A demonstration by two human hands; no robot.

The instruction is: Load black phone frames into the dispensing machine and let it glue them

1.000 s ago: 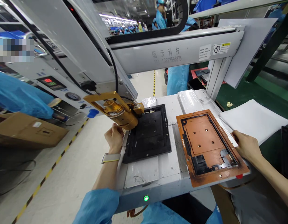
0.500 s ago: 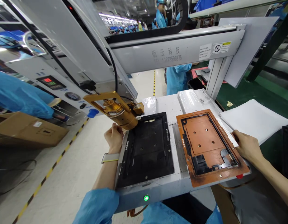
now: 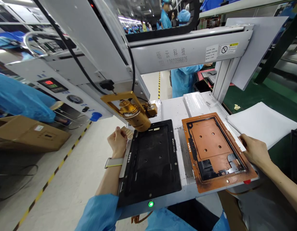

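Note:
My left hand [image 3: 117, 141] is closed at the left edge of the machine table, beside the black fixture plate [image 3: 152, 160]. A tan ribbed piece [image 3: 127, 132] shows by its fingertips; whether they hold it I cannot tell. Over the far left part of the black plate hangs the machine's brass-coloured cylindrical head [image 3: 138, 120]. My right hand [image 3: 255, 150] has curled fingers at the right edge of the orange fixture plate [image 3: 208, 141], close to white sheets [image 3: 264, 125]. What those fingers grip is hidden. A thin black frame part [image 3: 206, 169] lies in the orange plate.
The machine's grey crossbeam [image 3: 187, 49] spans the back, and a control panel [image 3: 53, 85] with lit digits stands left. Clear-wrapped packs [image 3: 195, 104] lie behind the plates. A green-lit button [image 3: 150, 204] is on the table front. A cardboard box [image 3: 30, 133] and co-workers in blue are beyond.
The brass-coloured head and its arm have shifted right. The black plate has slid towards me, past the table's front edge. Both my hands and the orange plate stay where they were.

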